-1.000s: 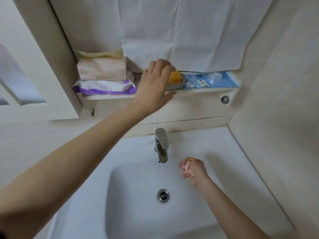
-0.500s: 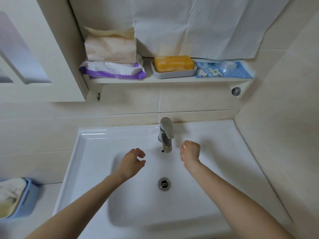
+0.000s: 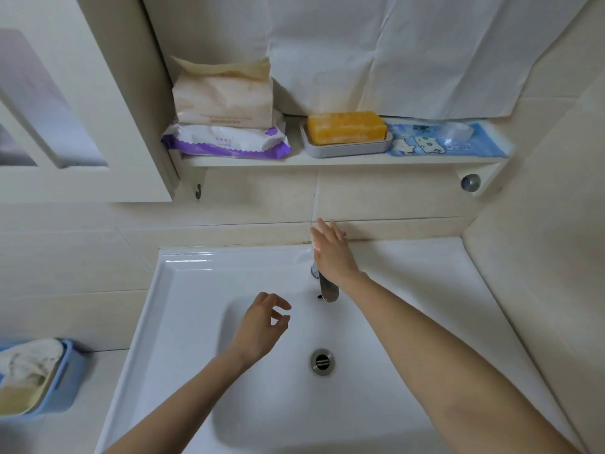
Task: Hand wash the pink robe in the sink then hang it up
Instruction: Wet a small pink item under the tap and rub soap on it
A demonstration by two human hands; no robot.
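The straight-fingered right hand lies over the slim chrome tap, its spout pointing near, while the loosely curled, empty left hand hangs near-left

I have the right hand laid over the faucet at the back edge of the sink, fingers straight. The left hand hangs above the sink, fingers loosely curled and holding nothing, just left of the drain.

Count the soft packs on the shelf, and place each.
3: a beige pack stacked on a purple pack at the left end of the shelf, and a blue pack at its right end. Others may hide behind them.
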